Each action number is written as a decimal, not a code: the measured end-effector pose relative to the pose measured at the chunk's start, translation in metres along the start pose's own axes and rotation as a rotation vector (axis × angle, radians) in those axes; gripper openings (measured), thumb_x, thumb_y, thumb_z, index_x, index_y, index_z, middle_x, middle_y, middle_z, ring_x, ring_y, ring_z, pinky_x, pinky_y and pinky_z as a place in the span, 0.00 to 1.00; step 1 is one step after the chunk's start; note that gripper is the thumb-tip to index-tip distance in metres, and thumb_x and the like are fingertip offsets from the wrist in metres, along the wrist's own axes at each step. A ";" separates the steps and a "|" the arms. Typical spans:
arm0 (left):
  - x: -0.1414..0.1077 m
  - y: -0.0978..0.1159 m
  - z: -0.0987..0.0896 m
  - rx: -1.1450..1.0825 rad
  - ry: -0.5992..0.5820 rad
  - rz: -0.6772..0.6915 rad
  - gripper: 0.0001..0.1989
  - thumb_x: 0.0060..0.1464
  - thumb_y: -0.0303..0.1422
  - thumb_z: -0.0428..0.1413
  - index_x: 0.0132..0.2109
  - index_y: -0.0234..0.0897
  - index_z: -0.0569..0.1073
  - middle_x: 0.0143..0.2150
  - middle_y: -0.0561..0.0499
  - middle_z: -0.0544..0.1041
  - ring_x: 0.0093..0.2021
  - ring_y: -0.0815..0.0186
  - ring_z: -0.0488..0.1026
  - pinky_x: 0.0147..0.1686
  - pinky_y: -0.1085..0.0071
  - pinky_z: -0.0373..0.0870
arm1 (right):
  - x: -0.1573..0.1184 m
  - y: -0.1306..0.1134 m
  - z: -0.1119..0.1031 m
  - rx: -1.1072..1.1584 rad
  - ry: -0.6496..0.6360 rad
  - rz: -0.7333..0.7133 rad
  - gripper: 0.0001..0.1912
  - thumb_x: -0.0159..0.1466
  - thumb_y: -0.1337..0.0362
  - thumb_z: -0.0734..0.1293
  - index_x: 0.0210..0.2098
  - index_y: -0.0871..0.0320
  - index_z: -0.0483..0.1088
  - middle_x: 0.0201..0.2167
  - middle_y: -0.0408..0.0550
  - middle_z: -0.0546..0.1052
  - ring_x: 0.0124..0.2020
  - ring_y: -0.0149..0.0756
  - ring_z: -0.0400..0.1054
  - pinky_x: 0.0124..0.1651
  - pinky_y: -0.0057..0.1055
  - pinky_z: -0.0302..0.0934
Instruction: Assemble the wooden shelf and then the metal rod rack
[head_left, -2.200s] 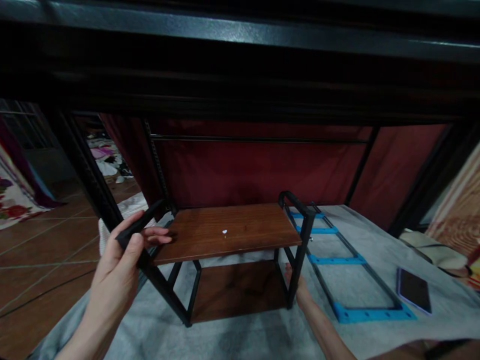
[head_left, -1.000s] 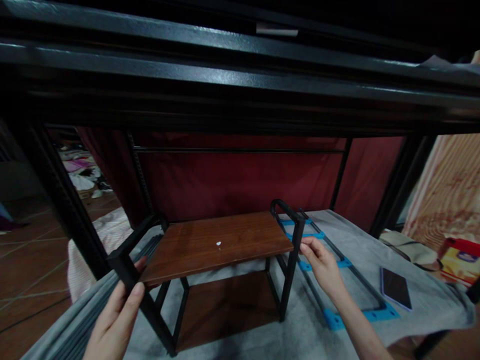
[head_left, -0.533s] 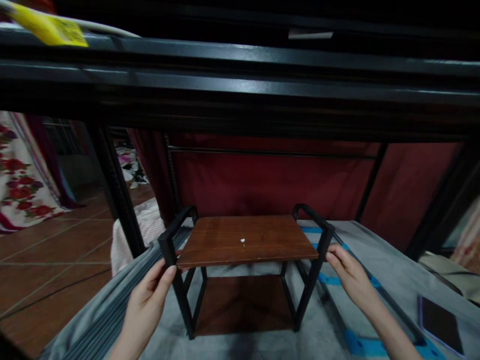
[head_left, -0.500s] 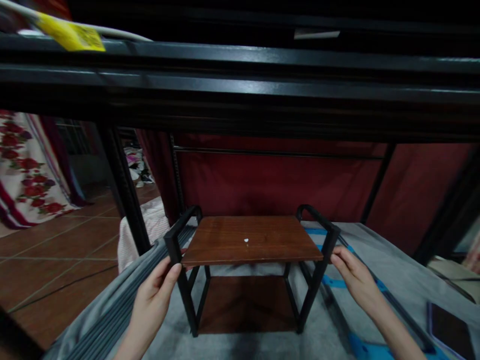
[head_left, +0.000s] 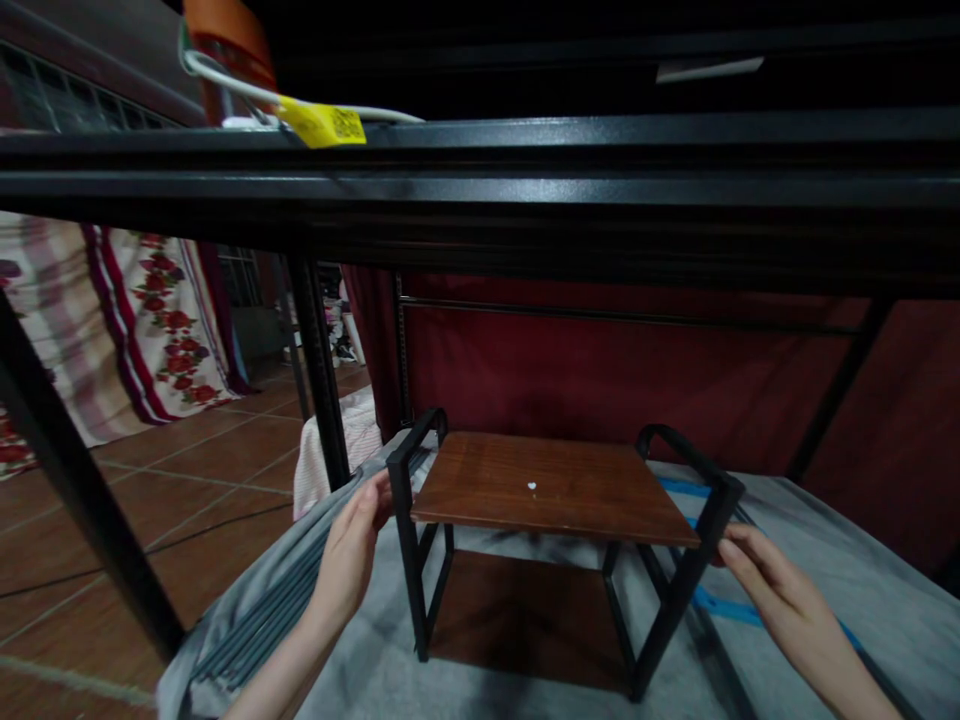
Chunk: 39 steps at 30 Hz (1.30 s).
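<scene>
A small two-tier rack (head_left: 555, 490) with brown wood-grain boards and a black metal frame stands upright on a grey cloth surface. A small white speck lies on its upper board. My left hand (head_left: 349, 550) is beside the left front post, fingers stretched out toward it and the thumb off the post; the fingertips are partly hidden. On the other side, my right hand (head_left: 776, 590) has its thumb and fingers closed at the right front post, just below the upper board.
Black metal beams (head_left: 525, 160) cross low above the rack. Grey tubes (head_left: 277, 610) lie at the left, and a blue-and-dark folded frame (head_left: 724, 605) lies at the right. A dark red curtain (head_left: 600, 370) hangs behind. Tiled floor (head_left: 217, 480) shows at left.
The view has swung left, so the rack appears further right and slightly turned. My left thumb has come off the left post. My right hand stays at the right post.
</scene>
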<state>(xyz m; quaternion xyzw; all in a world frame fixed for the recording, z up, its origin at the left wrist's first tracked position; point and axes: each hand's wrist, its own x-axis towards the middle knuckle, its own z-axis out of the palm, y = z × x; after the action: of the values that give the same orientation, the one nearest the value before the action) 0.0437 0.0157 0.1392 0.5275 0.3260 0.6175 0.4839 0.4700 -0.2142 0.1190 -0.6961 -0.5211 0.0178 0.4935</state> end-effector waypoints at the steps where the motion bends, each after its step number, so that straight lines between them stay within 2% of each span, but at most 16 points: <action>1: 0.007 0.001 0.001 -0.013 0.005 -0.004 0.30 0.54 0.51 0.57 0.55 0.34 0.74 0.52 0.42 0.79 0.54 0.53 0.75 0.57 0.58 0.70 | 0.000 0.001 0.000 0.007 0.002 0.005 0.19 0.66 0.47 0.62 0.50 0.49 0.69 0.47 0.48 0.77 0.45 0.45 0.72 0.48 0.37 0.65; 5: 0.036 -0.002 0.010 -0.080 -0.013 -0.028 0.33 0.48 0.45 0.64 0.58 0.36 0.72 0.54 0.42 0.78 0.55 0.52 0.75 0.57 0.57 0.70 | 0.001 0.002 0.000 0.076 0.018 0.050 0.21 0.64 0.46 0.64 0.50 0.49 0.70 0.48 0.49 0.77 0.45 0.45 0.73 0.47 0.37 0.67; 8: 0.050 -0.007 0.020 -0.070 -0.039 -0.035 0.32 0.47 0.43 0.65 0.58 0.35 0.72 0.59 0.41 0.75 0.60 0.51 0.71 0.60 0.58 0.67 | 0.002 0.000 -0.002 0.129 0.054 0.084 0.21 0.63 0.45 0.64 0.50 0.49 0.71 0.45 0.48 0.78 0.43 0.44 0.74 0.46 0.36 0.69; 13: 0.058 -0.003 0.038 0.034 -0.099 -0.030 0.30 0.48 0.41 0.64 0.57 0.34 0.73 0.62 0.39 0.71 0.66 0.48 0.63 0.66 0.56 0.58 | 0.017 -0.005 -0.001 0.187 0.137 0.092 0.19 0.63 0.45 0.65 0.46 0.50 0.72 0.36 0.47 0.77 0.39 0.41 0.72 0.44 0.34 0.69; 17: 0.063 0.001 0.041 0.113 -0.118 0.006 0.29 0.48 0.42 0.62 0.56 0.36 0.73 0.63 0.41 0.71 0.65 0.48 0.64 0.67 0.53 0.56 | 0.044 -0.002 0.004 0.307 0.176 0.092 0.20 0.61 0.45 0.67 0.42 0.53 0.72 0.34 0.47 0.77 0.33 0.39 0.71 0.39 0.35 0.69; 22: 0.070 0.008 0.042 0.255 -0.115 0.017 0.28 0.47 0.44 0.60 0.54 0.34 0.75 0.59 0.40 0.75 0.62 0.46 0.68 0.65 0.50 0.59 | 0.082 0.005 0.027 0.447 0.168 0.126 0.21 0.55 0.46 0.70 0.40 0.55 0.72 0.34 0.47 0.77 0.30 0.36 0.69 0.32 0.33 0.66; 27: 0.070 0.016 0.047 0.345 -0.118 0.047 0.22 0.50 0.43 0.58 0.51 0.37 0.76 0.60 0.44 0.74 0.64 0.49 0.65 0.66 0.54 0.58 | 0.116 0.008 0.058 0.544 0.125 0.158 0.23 0.55 0.44 0.70 0.39 0.56 0.71 0.32 0.48 0.77 0.26 0.34 0.67 0.27 0.33 0.63; 34: 0.089 -0.007 0.043 0.385 -0.112 0.102 0.24 0.48 0.48 0.56 0.46 0.35 0.76 0.58 0.42 0.75 0.65 0.48 0.64 0.67 0.55 0.54 | 0.134 0.021 0.071 0.376 0.141 0.009 0.24 0.56 0.39 0.67 0.33 0.56 0.71 0.27 0.45 0.74 0.30 0.38 0.68 0.36 0.36 0.65; 39: 0.105 -0.029 0.036 0.347 -0.125 0.054 0.27 0.45 0.50 0.58 0.48 0.37 0.76 0.57 0.42 0.76 0.62 0.49 0.67 0.65 0.53 0.58 | 0.134 0.023 0.073 0.418 0.088 -0.007 0.24 0.56 0.40 0.68 0.36 0.55 0.71 0.31 0.45 0.75 0.33 0.39 0.69 0.39 0.36 0.66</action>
<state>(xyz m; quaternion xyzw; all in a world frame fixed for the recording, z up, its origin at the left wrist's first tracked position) 0.0880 0.1204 0.1563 0.6490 0.3825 0.5308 0.3883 0.5083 -0.0649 0.1314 -0.5767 -0.4865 0.0935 0.6495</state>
